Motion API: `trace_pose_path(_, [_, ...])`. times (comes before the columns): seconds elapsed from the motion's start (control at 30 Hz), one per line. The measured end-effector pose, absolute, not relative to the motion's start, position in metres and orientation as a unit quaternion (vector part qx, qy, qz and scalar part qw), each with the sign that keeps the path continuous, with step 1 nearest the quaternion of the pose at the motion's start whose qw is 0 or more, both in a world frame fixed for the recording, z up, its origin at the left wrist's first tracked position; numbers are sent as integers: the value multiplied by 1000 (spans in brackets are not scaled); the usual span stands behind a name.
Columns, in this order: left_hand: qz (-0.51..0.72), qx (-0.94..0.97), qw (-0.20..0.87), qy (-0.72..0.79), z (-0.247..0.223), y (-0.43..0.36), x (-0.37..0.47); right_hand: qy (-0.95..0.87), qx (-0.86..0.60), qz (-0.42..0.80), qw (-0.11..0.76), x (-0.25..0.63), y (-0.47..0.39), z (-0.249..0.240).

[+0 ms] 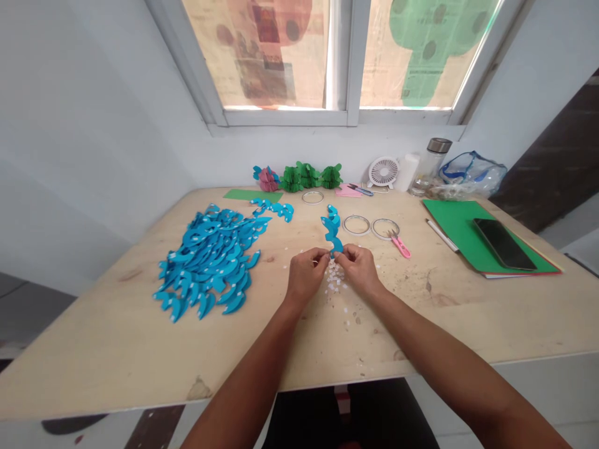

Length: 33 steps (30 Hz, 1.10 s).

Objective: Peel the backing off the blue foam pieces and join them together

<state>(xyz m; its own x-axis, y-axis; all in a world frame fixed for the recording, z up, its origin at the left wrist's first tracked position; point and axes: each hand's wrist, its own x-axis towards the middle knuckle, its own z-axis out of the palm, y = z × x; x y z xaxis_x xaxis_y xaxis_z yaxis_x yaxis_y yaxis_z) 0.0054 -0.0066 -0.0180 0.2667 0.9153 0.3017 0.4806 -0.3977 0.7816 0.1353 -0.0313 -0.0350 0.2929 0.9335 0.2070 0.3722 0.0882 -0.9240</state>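
A curvy blue paper cutout (332, 232) stands out beyond my fingertips, its lower end between my two hands. My right hand (358, 267) is closed in a pinch on that lower end. Close against it, my left hand (306, 274) is also pinched, thumb to forefinger; what its fingertips hold, if anything, is too small to tell. Small white scraps (335, 277) lie scattered on the table beneath both hands. To the left is a large heap of blue paper cutouts (210, 255), many bearing little white tabs. A few more joined blue pieces (276, 209) lie behind the heap.
Tape rolls (356, 225) and pink-handled snips (399, 244) lie right of the hands. A phone (503, 243) rests on a green folder (449, 215). Along the wall stand green paper ornaments (307, 176), a small fan (384, 172) and a bottle (430, 165).
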Motion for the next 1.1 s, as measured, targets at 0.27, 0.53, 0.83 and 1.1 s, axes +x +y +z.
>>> trace_pose_path(0.27, [342,797,186,462,-21,-9,7,-522,-625,273,513,136,-30,-36])
trace_pose_path(0.53, [317,813,96,478,-25,-11,9,-527,-631,254,510,136,-30,-38])
trace_pose_path(0.83, [358,785,109,493,-27,-12,10,-524,-634,255,509,136,-30,-38])
trace_pose_path(1.1, [344,794,86,493,-31,-11,12,-533,-640,249,495,134,-30,-42])
